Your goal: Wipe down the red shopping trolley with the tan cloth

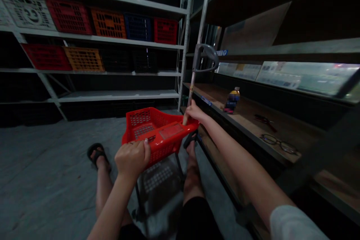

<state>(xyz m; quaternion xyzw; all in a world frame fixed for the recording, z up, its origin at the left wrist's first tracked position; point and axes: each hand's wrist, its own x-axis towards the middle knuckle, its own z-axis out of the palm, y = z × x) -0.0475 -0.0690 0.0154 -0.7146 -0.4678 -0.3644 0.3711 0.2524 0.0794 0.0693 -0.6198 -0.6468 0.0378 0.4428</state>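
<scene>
My left hand (pixel 132 157) is closed around the left end of the handle of a red plastic shopping cart (pixel 170 131). My right hand (pixel 195 112) is wrapped round a long, light-coloured pole (pixel 192 82), close to the right end of that handle. A grey D-shaped grip (pixel 206 58) sits partway up the pole, which rises past the top of the view. The pole's lower end is hidden by the cart. Inside the cart's basket, the perforated floor shows. Both my feet are on the floor, one on either side of the cart.
Metal shelving (pixel 118 95) ahead carries several coloured crates (pixel 109 23). To my right, a wooden shelf (pixel 213 92) holds a bottle (pixel 233 99), a red-handled tool (pixel 264 120) and eyeglasses (pixel 278 143). Its front edge runs close beside the cart. Grey concrete floor (pixel 56 157) extends left.
</scene>
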